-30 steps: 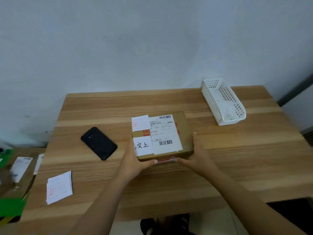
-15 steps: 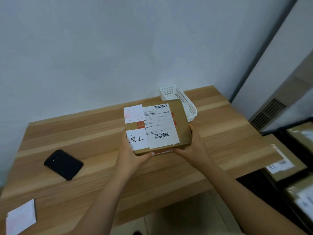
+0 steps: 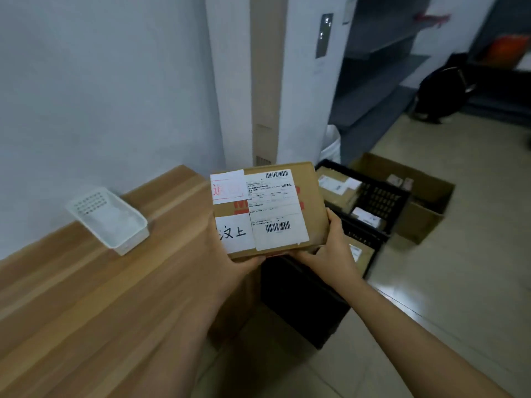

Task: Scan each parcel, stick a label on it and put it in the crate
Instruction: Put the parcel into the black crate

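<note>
The labelled parcel [image 3: 273, 208] has left the tabletop [image 3: 115, 297], now past its right edge above the crate [image 3: 382, 196]; left hand [image 3: 227, 262] and right hand [image 3: 330, 251] grip its near corners; only placing remains.

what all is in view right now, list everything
parcel: one, brown with white labels, held up off the table's right end
crate: one, black, on the floor right of the table
crated parcels: several, brown with white labels, inside the crate
table: one, light wood, left
basket: one, white, on the table by the wall
cardboard box: one, brown, open, beyond the crate
left hand: grips the parcel's near left corner
right hand: grips its near right corner
</note>
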